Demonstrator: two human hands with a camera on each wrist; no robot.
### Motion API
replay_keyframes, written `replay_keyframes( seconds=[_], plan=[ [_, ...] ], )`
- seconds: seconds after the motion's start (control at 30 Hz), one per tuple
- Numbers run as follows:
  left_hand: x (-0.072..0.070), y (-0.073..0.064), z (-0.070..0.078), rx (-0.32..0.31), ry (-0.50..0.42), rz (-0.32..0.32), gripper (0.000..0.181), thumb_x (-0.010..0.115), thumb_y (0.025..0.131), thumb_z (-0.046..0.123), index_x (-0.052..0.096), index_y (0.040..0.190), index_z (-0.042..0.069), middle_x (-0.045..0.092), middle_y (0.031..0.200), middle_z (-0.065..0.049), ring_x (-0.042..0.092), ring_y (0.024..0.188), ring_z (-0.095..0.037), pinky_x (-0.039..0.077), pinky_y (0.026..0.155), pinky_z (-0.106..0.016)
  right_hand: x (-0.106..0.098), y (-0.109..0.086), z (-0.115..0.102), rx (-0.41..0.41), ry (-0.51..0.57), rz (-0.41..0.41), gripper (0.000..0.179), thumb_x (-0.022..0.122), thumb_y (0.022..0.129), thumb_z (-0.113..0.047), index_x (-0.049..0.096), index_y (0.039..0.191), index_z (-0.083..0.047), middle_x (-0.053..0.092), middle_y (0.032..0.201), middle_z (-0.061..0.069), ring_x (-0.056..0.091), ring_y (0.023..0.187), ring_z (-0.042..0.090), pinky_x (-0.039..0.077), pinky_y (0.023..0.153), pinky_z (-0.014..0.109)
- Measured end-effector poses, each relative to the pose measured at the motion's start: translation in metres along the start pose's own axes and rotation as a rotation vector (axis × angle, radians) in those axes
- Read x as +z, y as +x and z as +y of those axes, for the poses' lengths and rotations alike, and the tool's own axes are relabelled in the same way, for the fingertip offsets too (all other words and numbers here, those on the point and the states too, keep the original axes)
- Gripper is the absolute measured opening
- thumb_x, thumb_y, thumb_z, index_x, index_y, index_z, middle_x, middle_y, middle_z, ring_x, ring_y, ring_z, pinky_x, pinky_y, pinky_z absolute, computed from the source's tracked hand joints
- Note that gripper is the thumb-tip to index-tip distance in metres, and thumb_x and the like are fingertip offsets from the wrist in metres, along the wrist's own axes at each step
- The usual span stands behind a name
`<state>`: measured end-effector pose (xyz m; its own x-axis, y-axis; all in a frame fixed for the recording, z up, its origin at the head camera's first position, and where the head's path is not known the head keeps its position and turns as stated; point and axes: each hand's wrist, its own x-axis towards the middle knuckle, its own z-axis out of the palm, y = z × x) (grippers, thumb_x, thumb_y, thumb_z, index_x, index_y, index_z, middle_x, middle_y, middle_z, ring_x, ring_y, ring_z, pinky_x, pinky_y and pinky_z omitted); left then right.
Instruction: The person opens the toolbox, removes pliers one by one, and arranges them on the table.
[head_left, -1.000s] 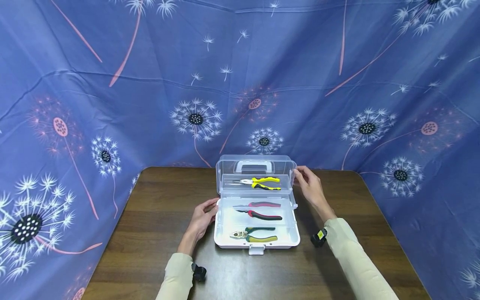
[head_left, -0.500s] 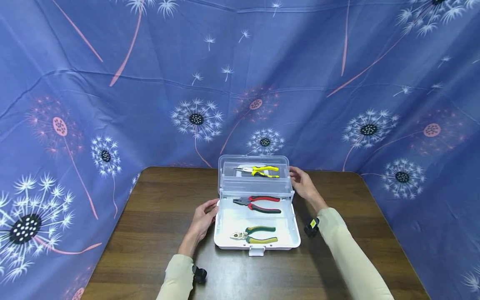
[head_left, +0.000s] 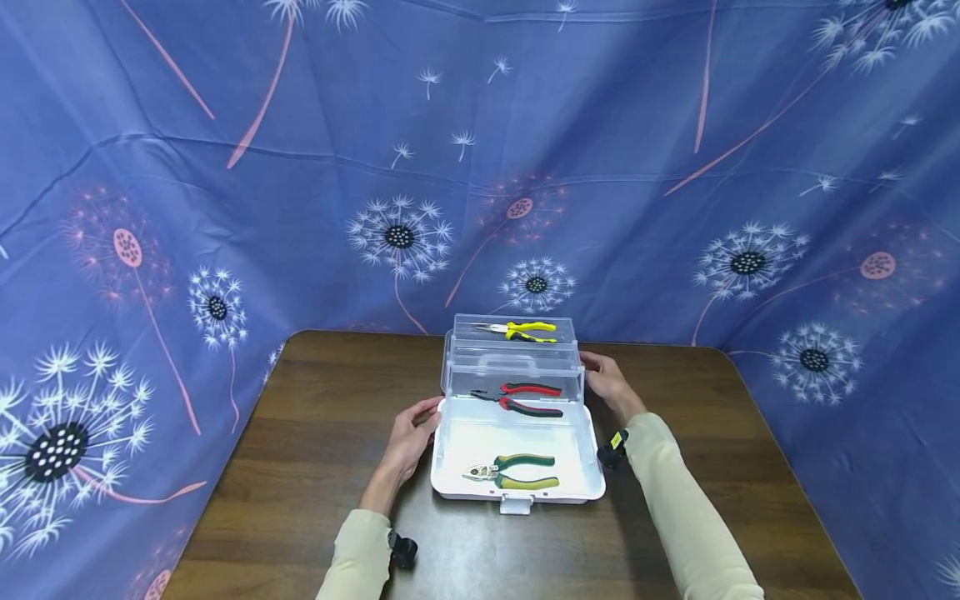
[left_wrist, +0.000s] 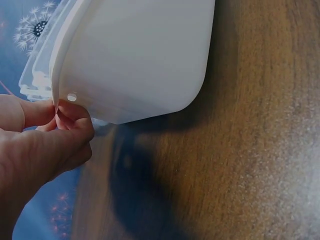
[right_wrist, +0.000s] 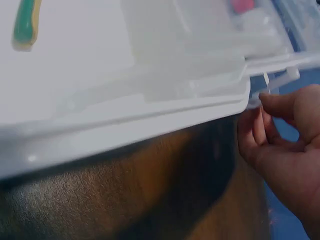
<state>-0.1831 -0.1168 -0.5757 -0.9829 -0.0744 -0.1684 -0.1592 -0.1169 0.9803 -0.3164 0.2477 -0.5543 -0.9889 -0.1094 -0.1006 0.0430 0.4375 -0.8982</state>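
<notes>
A toolbox [head_left: 450,471] with a white base and clear, stepped trays stands open on the table. Yellow-and-black long-nose pliers [head_left: 528,327] lie in the topmost tray. Red-and-black pliers [head_left: 528,405] rest in the tray below, and green-and-yellow combination pliers [head_left: 517,472] in the base. At the box's left back, my left hand [head_left: 408,437] pinches the white rim [left_wrist: 59,65] between thumb and fingers. My right hand [head_left: 611,387] is at the right back corner, where its thumb and fingers pinch a clear plastic linking arm [right_wrist: 280,82] of the trays.
The box sits on a brown wooden table [head_left: 322,433], near its back edge. A blue cloth [head_left: 322,233] with dandelion prints hangs behind and on both sides. A white latch [head_left: 516,505] juts from the box's front.
The trays have swung up and back, so the yellow pliers sit higher and the base is more exposed. My right hand has moved slightly down and left. My left hand keeps its hold.
</notes>
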Motion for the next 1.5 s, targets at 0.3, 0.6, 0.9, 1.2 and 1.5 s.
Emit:
replay_keyframes(
  seconds=[0.3, 0.6, 0.9, 1.2, 1.5],
  plan=[
    [0.002, 0.001, 0.003, 0.008, 0.010, -0.004, 0.035, 0.058, 0.101, -0.001, 0.062, 0.136, -0.004, 0.062, 0.127, -0.021, 0.060, 0.095, -0.016, 0.051, 0.073, -0.026, -0.003, -0.003, 0.003, 0.046, 0.087, -0.032, 0.051, 0.051, 0.098, 0.005, 0.042, 0.148, 0.013, 0.055, 0.136, 0.033, 0.057, 0.108, 0.019, 0.050, 0.083, 0.020],
    [0.002, 0.003, 0.004, 0.005, 0.009, -0.002, 0.035, 0.058, 0.101, -0.001, 0.062, 0.136, -0.004, 0.062, 0.126, -0.020, 0.060, 0.095, -0.016, 0.050, 0.072, -0.026, -0.013, -0.003, -0.028, 0.057, -0.049, -0.053, 0.040, 0.042, 0.106, -0.002, 0.044, 0.142, 0.017, 0.054, 0.135, 0.035, 0.059, 0.118, 0.036, 0.053, 0.097, 0.046],
    [-0.002, -0.001, 0.002, -0.001, 0.012, 0.011, 0.035, 0.058, 0.102, 0.000, 0.062, 0.136, -0.003, 0.063, 0.127, -0.021, 0.060, 0.094, -0.015, 0.051, 0.073, -0.026, -0.015, 0.006, -0.082, -0.070, -0.190, 0.136, 0.032, 0.050, 0.106, -0.007, 0.058, 0.133, 0.007, 0.061, 0.127, 0.026, 0.057, 0.118, 0.038, 0.047, 0.099, 0.048],
    [-0.003, -0.002, 0.000, -0.008, 0.007, 0.008, 0.036, 0.058, 0.102, 0.001, 0.061, 0.138, -0.004, 0.062, 0.129, -0.022, 0.060, 0.097, -0.016, 0.052, 0.075, -0.027, 0.014, 0.015, -0.104, -0.159, -0.183, 0.006, 0.035, 0.062, 0.104, -0.013, 0.059, 0.133, 0.005, 0.062, 0.126, 0.022, 0.058, 0.116, 0.037, 0.048, 0.101, 0.051],
    [-0.001, 0.000, -0.001, -0.006, 0.010, 0.003, 0.034, 0.059, 0.102, 0.001, 0.063, 0.136, -0.002, 0.063, 0.128, -0.020, 0.062, 0.097, -0.016, 0.052, 0.075, -0.027, 0.035, 0.026, -0.110, -0.236, -0.311, -0.103, 0.036, 0.065, 0.102, -0.015, 0.062, 0.135, 0.001, 0.059, 0.139, 0.020, 0.051, 0.131, 0.038, 0.033, 0.115, 0.054]
  ],
)
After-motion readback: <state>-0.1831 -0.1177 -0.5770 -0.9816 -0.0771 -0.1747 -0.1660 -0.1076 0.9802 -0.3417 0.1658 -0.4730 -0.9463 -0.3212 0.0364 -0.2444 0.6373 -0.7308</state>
